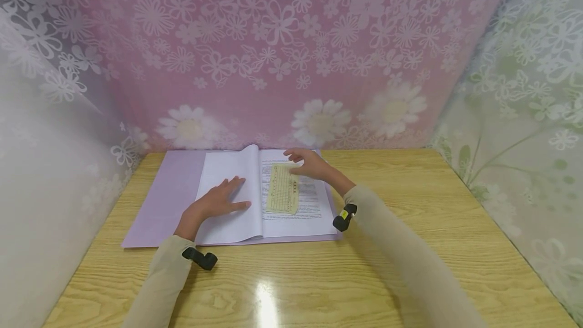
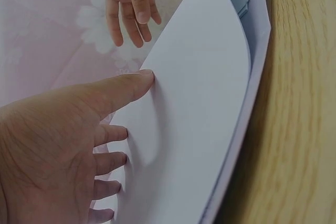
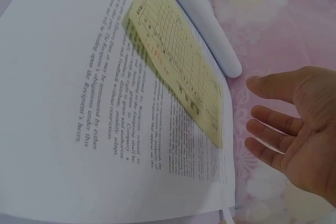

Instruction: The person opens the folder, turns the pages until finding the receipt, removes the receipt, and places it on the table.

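Observation:
A lilac folder (image 1: 175, 181) lies spread on the table with white sheets in it. My left hand (image 1: 221, 200) rests on the blank turned-over page (image 2: 194, 87), fingers spread and thumb pointing toward the fold. On the right, a printed page (image 3: 63, 114) faces up. A pale yellow slip with a ruled grid (image 1: 282, 189) lies on that print, slightly tilted. Over the slip's upper right part is my right hand (image 1: 311, 164), its fingers loosely bent and apart. In the right wrist view this hand (image 3: 294, 129) has nothing between thumb and fingers.
The folder sits on a wooden table (image 1: 410, 267), close to its back edge. Behind rises a pink flowered backdrop (image 1: 273, 90), with pale flowered side panels (image 1: 524, 115) at left and right. A curled page edge (image 3: 210, 30) stands up along the fold.

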{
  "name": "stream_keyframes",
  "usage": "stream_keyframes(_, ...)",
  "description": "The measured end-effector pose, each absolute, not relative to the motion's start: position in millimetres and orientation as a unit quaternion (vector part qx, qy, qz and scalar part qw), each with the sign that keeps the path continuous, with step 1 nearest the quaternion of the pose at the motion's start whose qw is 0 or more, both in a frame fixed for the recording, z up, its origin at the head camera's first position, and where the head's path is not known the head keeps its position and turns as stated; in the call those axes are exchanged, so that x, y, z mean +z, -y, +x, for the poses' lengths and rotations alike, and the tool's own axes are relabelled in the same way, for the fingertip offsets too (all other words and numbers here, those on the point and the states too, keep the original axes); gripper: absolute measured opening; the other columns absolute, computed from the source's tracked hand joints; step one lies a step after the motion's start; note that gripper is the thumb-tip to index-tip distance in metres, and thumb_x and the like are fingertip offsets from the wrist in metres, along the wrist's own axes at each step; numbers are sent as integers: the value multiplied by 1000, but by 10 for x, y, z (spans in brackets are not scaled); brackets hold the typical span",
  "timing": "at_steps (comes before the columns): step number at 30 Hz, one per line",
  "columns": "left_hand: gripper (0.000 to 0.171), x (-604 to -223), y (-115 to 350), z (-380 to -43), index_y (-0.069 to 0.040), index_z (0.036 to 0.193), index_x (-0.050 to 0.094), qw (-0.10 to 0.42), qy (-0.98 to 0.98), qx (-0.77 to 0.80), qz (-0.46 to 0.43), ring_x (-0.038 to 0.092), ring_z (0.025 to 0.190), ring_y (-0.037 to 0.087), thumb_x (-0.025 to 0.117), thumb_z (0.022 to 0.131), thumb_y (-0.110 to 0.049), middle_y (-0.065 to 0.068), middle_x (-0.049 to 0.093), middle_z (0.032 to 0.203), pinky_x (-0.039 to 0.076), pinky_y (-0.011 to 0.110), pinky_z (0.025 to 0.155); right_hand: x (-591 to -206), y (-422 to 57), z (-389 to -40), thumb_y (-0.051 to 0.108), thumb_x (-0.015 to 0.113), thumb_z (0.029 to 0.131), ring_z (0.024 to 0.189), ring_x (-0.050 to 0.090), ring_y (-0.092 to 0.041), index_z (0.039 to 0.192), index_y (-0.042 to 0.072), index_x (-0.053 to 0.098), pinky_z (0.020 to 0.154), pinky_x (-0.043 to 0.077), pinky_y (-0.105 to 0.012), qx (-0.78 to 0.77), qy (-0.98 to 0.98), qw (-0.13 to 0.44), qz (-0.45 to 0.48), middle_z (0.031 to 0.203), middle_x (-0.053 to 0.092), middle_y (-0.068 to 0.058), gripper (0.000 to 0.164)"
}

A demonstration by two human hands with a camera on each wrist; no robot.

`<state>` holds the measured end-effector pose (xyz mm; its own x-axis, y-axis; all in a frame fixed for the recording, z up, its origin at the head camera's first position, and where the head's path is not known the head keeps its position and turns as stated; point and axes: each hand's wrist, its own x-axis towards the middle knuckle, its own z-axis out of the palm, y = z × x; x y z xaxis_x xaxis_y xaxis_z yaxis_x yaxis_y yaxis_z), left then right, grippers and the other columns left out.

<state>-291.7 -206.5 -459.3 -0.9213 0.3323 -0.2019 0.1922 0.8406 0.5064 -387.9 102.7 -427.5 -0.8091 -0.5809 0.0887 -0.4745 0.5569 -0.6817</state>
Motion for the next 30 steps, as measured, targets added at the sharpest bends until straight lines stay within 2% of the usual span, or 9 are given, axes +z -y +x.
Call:
stream_keyframes(13, 93, -4585, 2069, -2911, -14, 164, 22, 146, -948, 248, 137, 10, 157, 46, 60, 94, -63, 17, 15, 171, 18, 69, 122, -4375, -1023, -3988, 8, 74, 91, 130, 56, -39, 141, 0, 57, 112, 46, -51, -336, -892, 82, -290, 142, 59, -22, 53)
stream_keyframes(19, 91, -4579, 2080, -2905, -14, 164, 22, 146, -947, 253, 137, 9, 157, 46, 60, 95, -60, 17, 15, 171, 17, 69, 122, -4443, -985, -4035, 14, 76, 91, 133, 55, -39, 144, 2, 55, 113, 45, -52, -318, -900, 97, -282, 143, 59, -21, 58)
stream_keyframes(30, 92, -4606, 2097, -2932, -16, 164, 21, 149, -947, 250, 134, 7, 158, 43, 58, 95, -64, 14, 14, 172, 15, 68, 123, -4519, -906, -4106, 21, 81, 88, 135, 54, -36, 146, 7, 55, 115, 44, -48, -292, -914, 105, -262, 141, 61, -19, 65)
